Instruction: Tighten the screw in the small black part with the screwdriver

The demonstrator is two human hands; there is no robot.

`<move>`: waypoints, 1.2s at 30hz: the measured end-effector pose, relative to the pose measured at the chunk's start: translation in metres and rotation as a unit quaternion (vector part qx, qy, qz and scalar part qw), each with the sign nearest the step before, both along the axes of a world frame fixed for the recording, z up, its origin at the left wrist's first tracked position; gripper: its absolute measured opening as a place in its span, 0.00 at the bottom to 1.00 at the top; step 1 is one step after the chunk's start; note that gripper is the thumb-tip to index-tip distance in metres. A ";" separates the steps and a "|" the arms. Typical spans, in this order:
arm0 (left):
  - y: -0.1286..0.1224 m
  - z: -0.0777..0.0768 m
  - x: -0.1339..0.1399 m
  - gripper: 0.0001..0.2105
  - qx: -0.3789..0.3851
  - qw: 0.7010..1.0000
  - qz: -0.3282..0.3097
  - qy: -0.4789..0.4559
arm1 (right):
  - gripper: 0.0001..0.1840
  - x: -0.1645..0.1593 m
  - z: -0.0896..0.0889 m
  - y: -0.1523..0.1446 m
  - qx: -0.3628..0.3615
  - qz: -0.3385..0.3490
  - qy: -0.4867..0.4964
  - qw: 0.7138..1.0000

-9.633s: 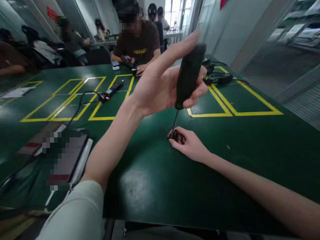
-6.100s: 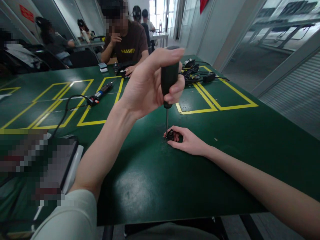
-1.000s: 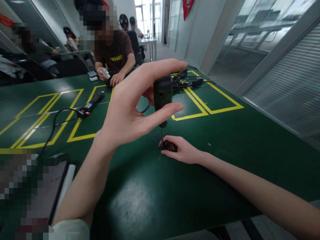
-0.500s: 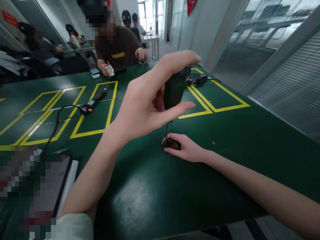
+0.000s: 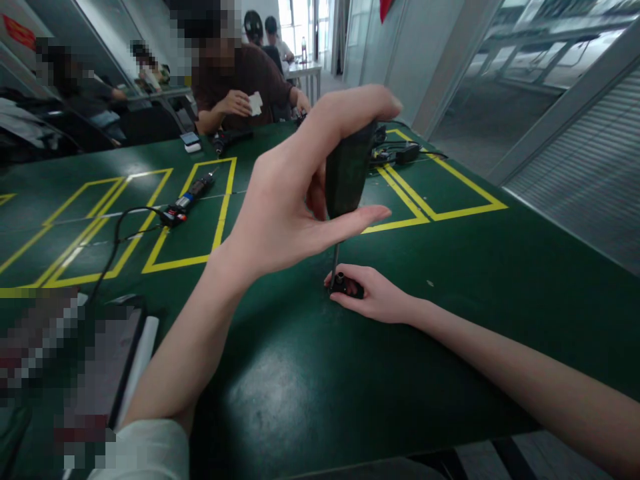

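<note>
My left hand is wrapped round the dark, blocky handle of a screwdriver, with the thumb and index finger stretched along its far side. The tool stands almost upright, and its thin shaft runs down to a small black part on the green table. Low on the tabletop, my right hand grips this part between thumb and fingers. A short round post sticks up from the part beside the shaft. The exact spot where the tip meets it is too small to make out.
Yellow tape rectangles mark the green table. A corded electric screwdriver lies at left, black cables at back right. Dark-covered items sit near left. Across the table, a person holds a white piece.
My hands keep nearly the same pose, screwdriver shaft still at the black part. Across the table, the person has lifted the white piece up and to the right. The view has shifted slightly.
</note>
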State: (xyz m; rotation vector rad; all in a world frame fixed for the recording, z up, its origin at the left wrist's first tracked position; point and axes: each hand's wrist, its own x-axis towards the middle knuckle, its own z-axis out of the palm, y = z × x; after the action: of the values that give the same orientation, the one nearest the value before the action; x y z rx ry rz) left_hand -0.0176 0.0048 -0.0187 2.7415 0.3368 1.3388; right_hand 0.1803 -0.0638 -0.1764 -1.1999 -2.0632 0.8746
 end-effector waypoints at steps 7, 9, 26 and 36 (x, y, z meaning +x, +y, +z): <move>-0.007 0.004 -0.001 0.31 -0.080 0.993 -0.086 0.034 | 0.10 0.000 0.003 0.000 -0.006 0.010 0.018 1.000; -0.008 0.004 -0.001 0.30 -0.068 0.995 -0.059 0.037 | 0.11 0.000 0.003 0.000 -0.006 0.007 0.015 1.000; -0.015 0.010 -0.004 0.30 -0.104 0.992 -0.059 0.044 | 0.09 0.000 0.001 0.000 0.000 0.007 0.015 1.000; -0.007 0.002 0.001 0.28 -0.045 0.998 0.032 0.039 | 0.10 0.001 0.003 0.000 0.012 0.003 -0.001 1.000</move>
State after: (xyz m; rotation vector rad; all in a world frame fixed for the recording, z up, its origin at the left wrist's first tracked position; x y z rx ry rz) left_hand -0.0169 -0.0018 -0.0163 2.7362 0.4815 1.2003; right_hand 0.1818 -0.0636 -0.1737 -1.1823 -2.0746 0.8499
